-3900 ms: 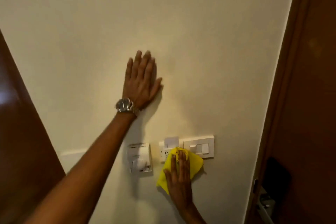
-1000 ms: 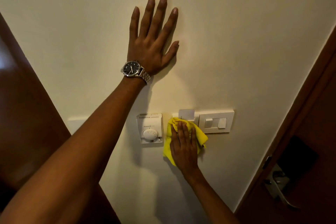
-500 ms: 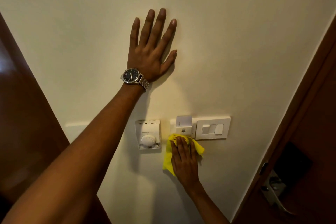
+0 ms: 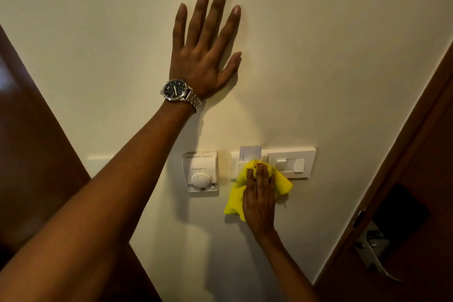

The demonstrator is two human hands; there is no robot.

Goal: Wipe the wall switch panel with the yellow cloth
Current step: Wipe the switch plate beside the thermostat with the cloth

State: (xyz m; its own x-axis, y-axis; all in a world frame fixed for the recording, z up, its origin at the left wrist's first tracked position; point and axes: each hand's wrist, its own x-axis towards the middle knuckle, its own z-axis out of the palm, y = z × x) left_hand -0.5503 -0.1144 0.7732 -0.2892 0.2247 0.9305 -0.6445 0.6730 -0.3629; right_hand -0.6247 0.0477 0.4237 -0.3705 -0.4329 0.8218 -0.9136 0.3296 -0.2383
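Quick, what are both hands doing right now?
Left hand: open, flat on the wall, holding nothing.
Right hand: pressing the yellow cloth against the switch panel.

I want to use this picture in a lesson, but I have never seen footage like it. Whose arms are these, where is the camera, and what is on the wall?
No machine here: a person wears a camera on the head, so both arms are that person's own. The left hand, with a wristwatch, lies flat on the wall. The right hand presses a yellow cloth against the switch panel. A thermostat is fixed beside the panel. A door handle shows at the right.
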